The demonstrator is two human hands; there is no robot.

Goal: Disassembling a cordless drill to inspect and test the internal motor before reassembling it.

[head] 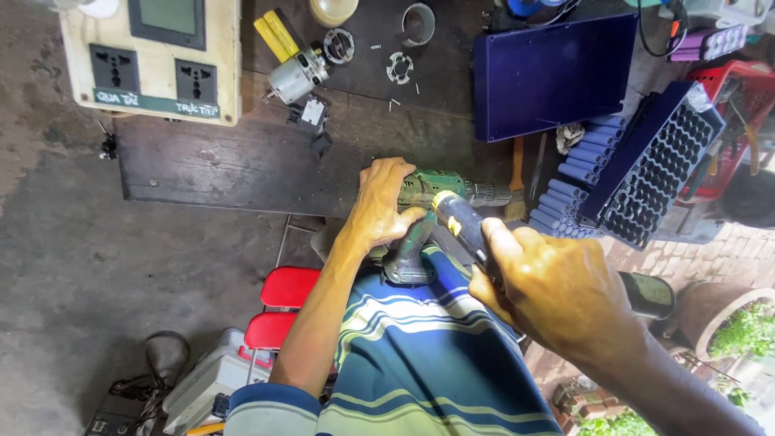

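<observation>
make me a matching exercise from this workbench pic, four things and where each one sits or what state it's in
Things:
1. green drill
2. screwdriver
3. small grey motor
4. blue cells

Places or states:
A. piled beside the dark cell holder
B. gripped in the right hand
C. lying near the socket box
D. held down under the left hand

Pairs: 1-D, 2-B, 3-C, 4-A

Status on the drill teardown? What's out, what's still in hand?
Out: a bare motor and small ring parts lie loose on the dark bench. In hand: the left hand clamps the green drill body, and the right hand drives a screwdriver into it. Left: the housing looks closed, so opening it seems pending.
</observation>
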